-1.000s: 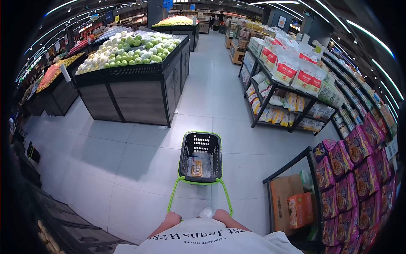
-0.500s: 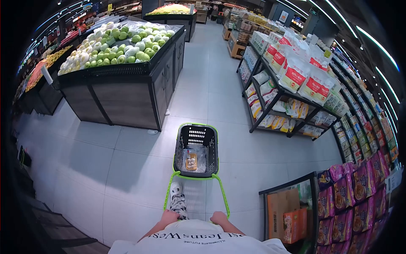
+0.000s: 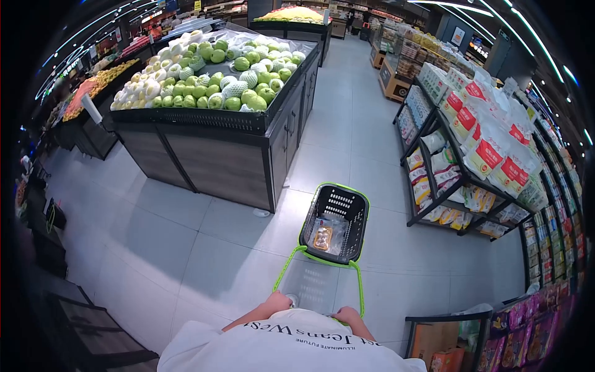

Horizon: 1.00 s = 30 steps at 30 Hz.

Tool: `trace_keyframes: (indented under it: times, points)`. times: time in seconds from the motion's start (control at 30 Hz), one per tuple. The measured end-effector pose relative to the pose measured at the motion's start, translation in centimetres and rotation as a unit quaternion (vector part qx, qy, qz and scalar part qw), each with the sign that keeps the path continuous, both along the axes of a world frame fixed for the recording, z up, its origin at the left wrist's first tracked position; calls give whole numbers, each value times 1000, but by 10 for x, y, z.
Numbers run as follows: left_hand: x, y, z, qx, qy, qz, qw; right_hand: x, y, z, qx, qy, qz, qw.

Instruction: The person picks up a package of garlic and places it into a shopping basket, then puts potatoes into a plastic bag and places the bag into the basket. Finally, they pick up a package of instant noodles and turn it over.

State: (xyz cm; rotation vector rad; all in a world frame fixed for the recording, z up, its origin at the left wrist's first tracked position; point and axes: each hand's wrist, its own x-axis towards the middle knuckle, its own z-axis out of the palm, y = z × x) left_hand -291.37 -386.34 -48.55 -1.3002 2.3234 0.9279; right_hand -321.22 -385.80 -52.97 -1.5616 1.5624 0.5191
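Observation:
A black basket (image 3: 353, 214) with a green rim and a long green handle (image 3: 361, 291) stands on the floor in front of me. Inside it lie an orange tray of small round items (image 3: 322, 238) and clear plastic packaging. My left hand (image 3: 279, 301) is closed at the left end of the handle's near bar. On the right, my right hand (image 3: 348, 315) is closed round the same bar. The shirt front partly hides the bar between them.
Left ahead, a dark produce stand (image 3: 223, 164) holds green and pale fruit. To the right, a black shelf (image 3: 434, 201) carries white and red bags. Near right are a cardboard box (image 3: 434, 340) and purple packets (image 3: 520, 328). A dark rack (image 3: 93, 328) stands near left.
The produce stand looks larger and nearer. Basket, both hands and right-hand shelf have shifted right in view, and the basket now sits slightly angled. Both hands stay closed on the handle.

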Motion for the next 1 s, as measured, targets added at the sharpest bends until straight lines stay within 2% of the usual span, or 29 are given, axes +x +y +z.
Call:
trace_keyframes:
  times: [0.1, 0.2, 0.3, 0.4, 0.6, 0.77, 1.0]
  points:
    - [-2, -23, -6, 9, -13, -5, 1000, 6, -16, 25, -6, -48, -15, 999]
    - [1, -45, -9, 12, -23, -5, 1000, 18, -38, 48, -7, -22, -52, 998]
    - [-13, -60, -18, 2, -54, -17, 998, 2, -53, 39, -44, -73, -64, 994]
    - [-28, -85, -7, 9, -59, 7, 998, -13, -82, 27, -29, -112, -66, 991]
    - [-95, -129, -26, 29, -72, 37, 996, -82, -148, 26, -23, -108, 0, 994]
    - [-159, -169, -10, 12, 6, 119, 993, -142, -218, 33, -3, -66, 53, 996]
    - [-228, -207, -36, 23, 27, 178, 983, -212, -287, -5, 31, -61, 130, 989]
